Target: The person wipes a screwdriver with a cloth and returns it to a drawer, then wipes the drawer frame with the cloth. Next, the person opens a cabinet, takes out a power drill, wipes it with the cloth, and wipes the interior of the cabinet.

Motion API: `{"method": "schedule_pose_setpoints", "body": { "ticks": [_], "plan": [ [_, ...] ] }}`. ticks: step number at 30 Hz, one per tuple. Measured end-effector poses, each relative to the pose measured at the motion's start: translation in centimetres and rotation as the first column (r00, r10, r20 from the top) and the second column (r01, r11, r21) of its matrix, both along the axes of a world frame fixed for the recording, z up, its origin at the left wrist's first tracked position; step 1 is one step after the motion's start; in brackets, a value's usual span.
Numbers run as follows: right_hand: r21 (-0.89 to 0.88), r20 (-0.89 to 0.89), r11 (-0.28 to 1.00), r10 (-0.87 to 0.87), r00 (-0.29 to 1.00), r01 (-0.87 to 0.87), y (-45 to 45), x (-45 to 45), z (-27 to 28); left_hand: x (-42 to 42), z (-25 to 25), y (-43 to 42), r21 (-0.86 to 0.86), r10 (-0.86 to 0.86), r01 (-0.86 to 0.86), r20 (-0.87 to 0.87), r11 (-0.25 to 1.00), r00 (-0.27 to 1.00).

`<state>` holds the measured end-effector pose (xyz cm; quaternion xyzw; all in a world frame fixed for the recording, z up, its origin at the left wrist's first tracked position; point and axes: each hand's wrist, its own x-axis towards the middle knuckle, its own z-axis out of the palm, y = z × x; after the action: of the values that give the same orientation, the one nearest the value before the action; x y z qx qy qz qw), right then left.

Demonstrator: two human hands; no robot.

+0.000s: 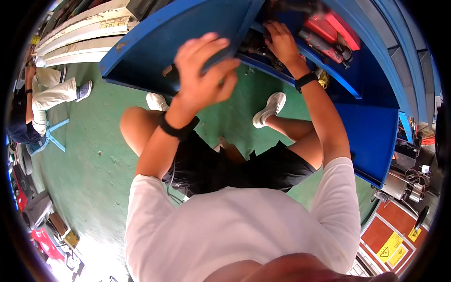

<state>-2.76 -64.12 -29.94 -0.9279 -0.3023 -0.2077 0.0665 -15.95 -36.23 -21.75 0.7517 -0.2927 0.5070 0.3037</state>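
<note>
My left hand [204, 70] is raised in front of the open blue cabinet door [188, 33] on the left. Its fingers are spread and bent, with nothing between them. My right hand [282, 44] reaches into the blue cabinet, over dark tools [256, 46] on the lower shelf. Its fingers are bent and somewhat apart; no object shows in its grasp, though the fingertips are partly lost against the dark contents. Right of that hand, on the upper shelf, lies a red and grey power tool [322, 46] beside a red case [346, 30].
A second blue door [369, 136] hangs open on the right. Yellow material [323, 77] sits low in the cabinet. Another person [51, 89] sits on a blue stool [56, 134] at far left. Below is green floor [94, 155]; an orange panel with yellow labels [390, 244] stands at lower right.
</note>
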Motion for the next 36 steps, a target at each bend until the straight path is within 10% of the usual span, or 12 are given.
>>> {"method": "schedule_pose_setpoints", "body": {
  "ticks": [4, 9, 13, 17, 27, 36],
  "plan": [
    [-0.077, -0.028, 0.997, -0.012, 1.0, 0.01, -3.2, -0.9, 0.9, -2.3, 5.1, 6.0, -0.088, 0.135, -0.118, 0.22, 0.989, 0.966],
    [0.07, -0.11, 0.992, -0.1, 0.989, 0.108, -3.5, -1.3, 0.8, -2.1, 13.1, 11.5, -0.089, 0.112, -0.122, -0.11, 0.988, 0.988],
    [0.338, -0.117, 0.94, 0.091, 0.989, -0.047, 0.9, -0.7, 1.3, -1.7, 13.4, 14.0, -0.203, -0.02, -0.035, -0.262, 0.978, 0.965],
    [0.031, -0.019, 0.999, 0.007, 1.0, -0.006, 2.3, 0.2, -1.0, -1.9, 12.3, 13.9, -0.044, 0.082, -0.119, -0.495, 0.992, 0.865],
    [0.19, -0.133, 0.982, 0.037, 0.99, -0.011, 0.2, -3.0, 0.4, -2.1, 11.4, 15.1, -0.066, -0.077, 0.044, -0.635, 0.997, 0.769],
    [0.2, -0.09, 0.973, 0.138, 0.986, -0.118, 3.1, -1.0, -0.6, 0.6, 4.1, 20.8, -0.632, -0.796, 0.51, -0.32, 0.584, 0.514]
  ]
}}
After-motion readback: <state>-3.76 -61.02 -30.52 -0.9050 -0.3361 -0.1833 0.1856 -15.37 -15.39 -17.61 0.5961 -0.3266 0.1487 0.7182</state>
